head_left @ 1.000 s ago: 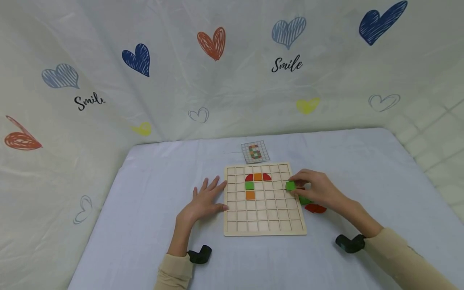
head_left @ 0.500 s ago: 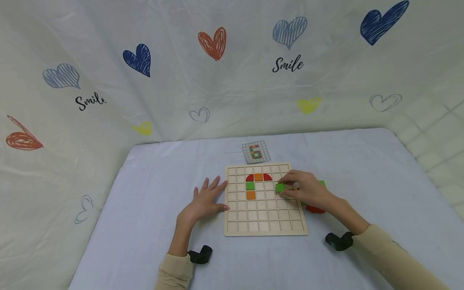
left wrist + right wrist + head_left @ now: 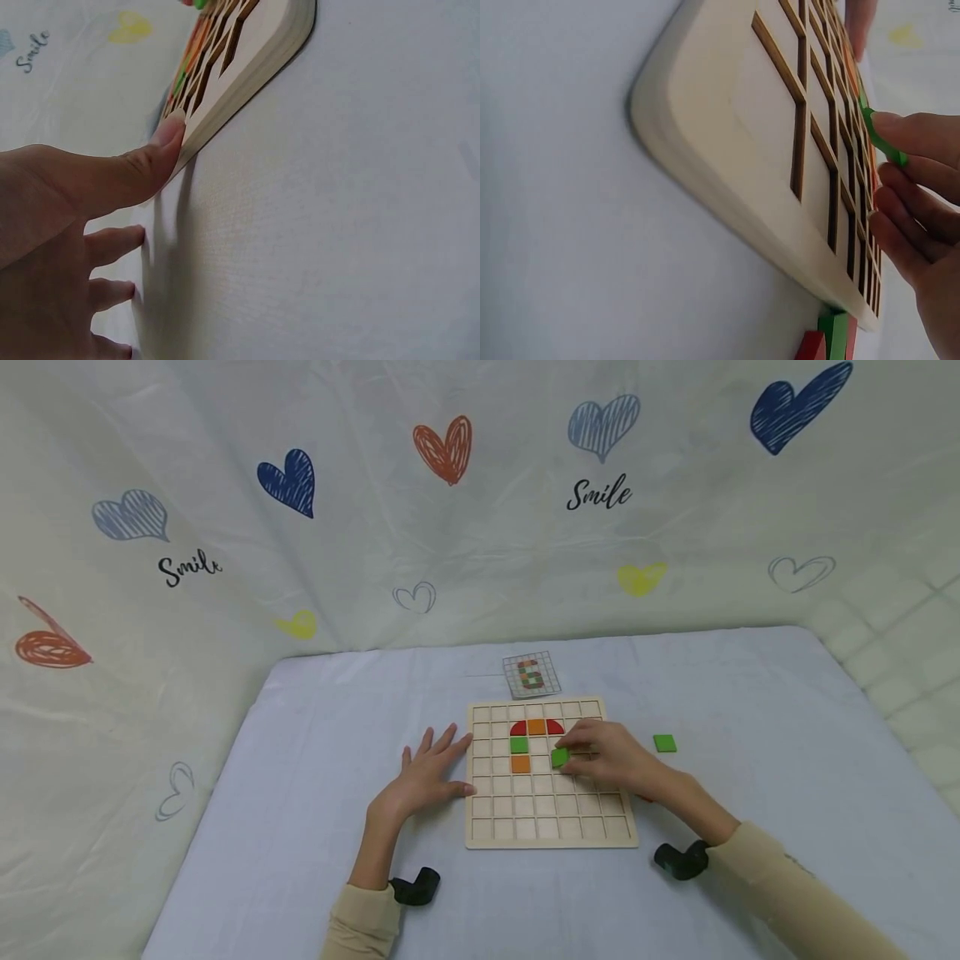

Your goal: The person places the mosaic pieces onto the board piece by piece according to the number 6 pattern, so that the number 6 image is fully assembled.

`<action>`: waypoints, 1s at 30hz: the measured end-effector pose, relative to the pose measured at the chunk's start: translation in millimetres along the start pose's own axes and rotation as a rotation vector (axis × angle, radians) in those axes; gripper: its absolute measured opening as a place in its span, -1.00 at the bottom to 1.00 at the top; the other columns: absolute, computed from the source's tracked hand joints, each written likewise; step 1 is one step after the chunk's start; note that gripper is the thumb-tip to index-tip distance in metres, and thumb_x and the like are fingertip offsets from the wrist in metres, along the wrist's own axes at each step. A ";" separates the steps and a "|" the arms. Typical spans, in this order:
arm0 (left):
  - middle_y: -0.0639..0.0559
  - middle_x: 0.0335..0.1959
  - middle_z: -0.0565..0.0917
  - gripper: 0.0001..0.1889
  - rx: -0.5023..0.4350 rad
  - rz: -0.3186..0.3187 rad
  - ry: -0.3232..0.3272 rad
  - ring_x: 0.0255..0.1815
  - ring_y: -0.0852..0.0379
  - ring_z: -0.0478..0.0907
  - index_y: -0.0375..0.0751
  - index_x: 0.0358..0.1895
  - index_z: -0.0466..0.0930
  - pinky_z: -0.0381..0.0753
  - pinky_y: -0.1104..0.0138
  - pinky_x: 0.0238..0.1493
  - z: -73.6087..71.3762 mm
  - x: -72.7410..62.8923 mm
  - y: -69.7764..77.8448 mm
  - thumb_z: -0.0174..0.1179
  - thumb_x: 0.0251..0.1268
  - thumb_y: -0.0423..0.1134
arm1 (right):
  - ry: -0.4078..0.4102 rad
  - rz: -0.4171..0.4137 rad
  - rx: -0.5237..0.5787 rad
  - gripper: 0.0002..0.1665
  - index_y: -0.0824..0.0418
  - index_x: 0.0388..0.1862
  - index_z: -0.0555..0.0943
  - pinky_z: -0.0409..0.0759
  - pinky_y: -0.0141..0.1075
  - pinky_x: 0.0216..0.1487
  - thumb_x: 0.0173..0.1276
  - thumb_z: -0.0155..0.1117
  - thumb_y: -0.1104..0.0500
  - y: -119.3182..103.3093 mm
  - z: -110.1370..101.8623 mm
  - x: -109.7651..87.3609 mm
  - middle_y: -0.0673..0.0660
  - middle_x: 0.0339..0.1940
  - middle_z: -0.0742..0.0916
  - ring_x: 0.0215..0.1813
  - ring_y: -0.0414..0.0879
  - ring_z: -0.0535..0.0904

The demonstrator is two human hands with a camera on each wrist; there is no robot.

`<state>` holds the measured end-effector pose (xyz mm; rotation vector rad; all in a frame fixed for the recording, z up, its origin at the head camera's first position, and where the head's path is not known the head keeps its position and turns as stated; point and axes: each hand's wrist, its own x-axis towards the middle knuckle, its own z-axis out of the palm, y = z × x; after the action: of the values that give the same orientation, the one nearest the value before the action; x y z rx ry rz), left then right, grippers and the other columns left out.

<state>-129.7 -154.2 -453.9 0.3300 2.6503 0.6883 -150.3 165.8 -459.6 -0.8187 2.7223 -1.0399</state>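
Observation:
A square wooden grid board lies on the table. Set in its squares are two red rounded tiles, an orange tile between them, a green tile and another orange tile below it. My right hand pinches a green square tile between thumb and fingers, over the board's middle. In the right wrist view that green tile looks tilted. My left hand lies with fingers spread at the board's left edge, its thumb touching the rim in the left wrist view.
A small card with a coloured grid pattern lies behind the board. One green tile sits to the right on the white cloth. By the board's right edge, a green block and red ones are partly hidden by my right arm.
My right hand has moved left across the board, carrying the green tile from the right edge to the middle. The left hand stays where it was.

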 end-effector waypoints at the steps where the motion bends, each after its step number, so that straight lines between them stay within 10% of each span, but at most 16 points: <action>1: -0.06 0.71 0.03 -0.09 0.001 -0.003 -0.002 0.72 -0.30 -0.27 0.05 0.62 0.22 -0.29 -0.42 0.53 -0.1 -0.3 -0.1 0.45 0.24 0.02 | -0.005 -0.003 -0.003 -0.68 0.19 -0.06 0.79 0.60 -0.31 -0.16 0.18 0.60 0.23 -0.8 1.3 1.1 -0.03 -0.18 0.75 -0.17 -0.11 0.59; 30: -0.04 0.71 0.01 -0.11 -0.015 -0.006 -0.012 0.72 -0.28 -0.30 0.06 0.63 0.20 -0.31 -0.40 0.55 -2.4 0.6 -0.5 0.43 0.27 0.00 | -0.046 0.027 -0.043 -0.74 0.14 -0.12 0.78 0.48 -0.27 -0.18 0.19 0.57 0.22 -12.3 20.2 19.0 0.01 -0.20 0.70 -0.21 -0.15 0.47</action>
<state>-131.4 -155.4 -452.4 0.3211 2.6324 0.7026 -155.1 136.4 -465.3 -0.7997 2.7178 -0.9483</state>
